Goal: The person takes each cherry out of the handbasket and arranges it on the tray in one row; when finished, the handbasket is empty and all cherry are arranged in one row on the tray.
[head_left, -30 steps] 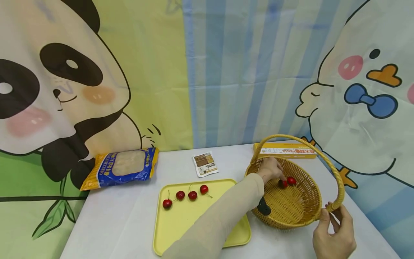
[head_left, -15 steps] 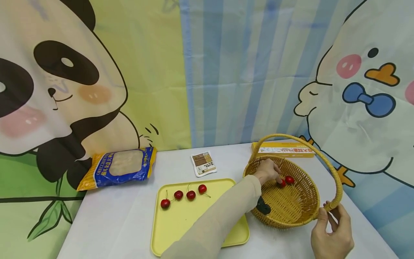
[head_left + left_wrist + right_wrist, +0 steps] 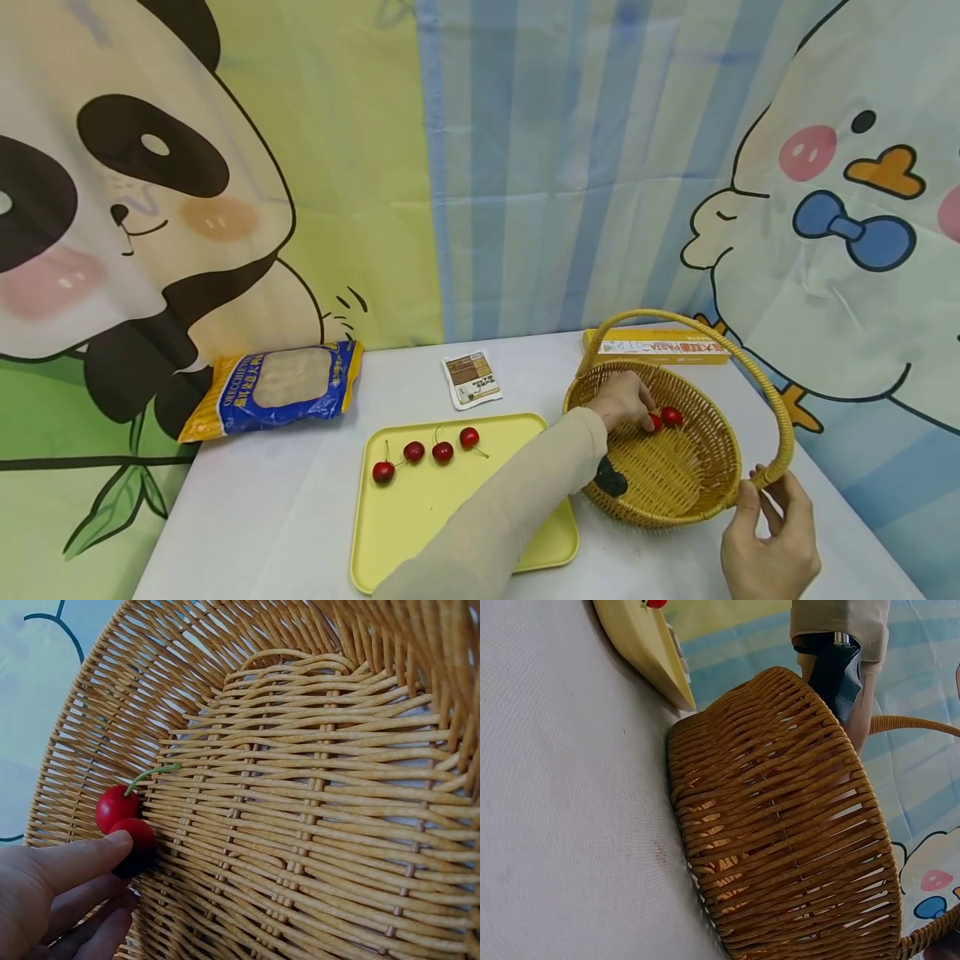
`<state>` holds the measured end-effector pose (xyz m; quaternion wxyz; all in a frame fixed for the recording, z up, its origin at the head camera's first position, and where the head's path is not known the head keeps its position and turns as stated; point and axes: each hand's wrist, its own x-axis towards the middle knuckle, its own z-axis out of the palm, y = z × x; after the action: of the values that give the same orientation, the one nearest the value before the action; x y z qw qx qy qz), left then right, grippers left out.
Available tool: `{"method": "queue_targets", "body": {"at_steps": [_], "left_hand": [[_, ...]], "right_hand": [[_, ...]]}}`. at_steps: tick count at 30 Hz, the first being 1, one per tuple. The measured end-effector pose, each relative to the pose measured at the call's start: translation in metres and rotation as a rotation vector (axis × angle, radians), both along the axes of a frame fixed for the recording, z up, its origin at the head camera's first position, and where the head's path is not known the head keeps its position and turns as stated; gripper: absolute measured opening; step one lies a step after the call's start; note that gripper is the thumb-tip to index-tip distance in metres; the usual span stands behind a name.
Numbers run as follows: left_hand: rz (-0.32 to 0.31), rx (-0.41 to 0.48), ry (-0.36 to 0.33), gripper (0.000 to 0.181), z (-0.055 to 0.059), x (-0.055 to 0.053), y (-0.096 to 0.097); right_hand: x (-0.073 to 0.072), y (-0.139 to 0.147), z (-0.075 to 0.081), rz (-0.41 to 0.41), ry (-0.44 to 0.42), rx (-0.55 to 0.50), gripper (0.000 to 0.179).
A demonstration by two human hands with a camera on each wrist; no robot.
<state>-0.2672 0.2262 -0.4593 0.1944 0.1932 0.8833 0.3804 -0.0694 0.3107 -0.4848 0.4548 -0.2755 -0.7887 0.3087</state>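
My left hand reaches into the yellow wicker basket. In the left wrist view its thumb and fingers pinch a dark red cherry by the basket's inner wall. Touching that one is a second cherry with a green stem. My right hand grips the base of the basket's arched handle at the near right, between thumb and fingers. The right wrist view looks at the basket's outer wall, and the right hand is almost wholly out of that frame.
Left of the basket lies a yellow tray bearing several stemmed cherries along its far side. A small white packet, a blue and orange pasta bag and a yellow pasta box lie farther back. A printed curtain hangs behind.
The left fingers have closed in on the nearer cherry, which has shifted slightly. The right hand has kept its hold on the handle. The head view has moved a little.
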Motion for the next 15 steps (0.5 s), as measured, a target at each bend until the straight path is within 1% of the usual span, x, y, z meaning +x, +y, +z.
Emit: {"method": "queue_targets", "body": {"at_steps": [4, 8, 12, 15], "left_hand": [[0.02, -0.001, 0.004, 0.016, 0.002, -0.001, -0.002], [0.023, 0.005, 0.002, 0.013, 0.008, -0.002, -0.006], [-0.003, 0.036, 0.013, 0.012, 0.01, -0.007, -0.01], [-0.031, 0.046, 0.037, 0.011, 0.011, -0.012, -0.014]], "right_hand": [[0.0, 0.0, -0.001, 0.009, 0.003, 0.003, 0.045], [-0.001, 0.0, -0.002, 0.012, 0.008, 0.001, 0.046], [-0.001, 0.0, 0.0, 0.01, 0.014, -0.006, 0.046], [0.0, -0.001, 0.001, 0.006, 0.014, -0.005, 0.046]]}}
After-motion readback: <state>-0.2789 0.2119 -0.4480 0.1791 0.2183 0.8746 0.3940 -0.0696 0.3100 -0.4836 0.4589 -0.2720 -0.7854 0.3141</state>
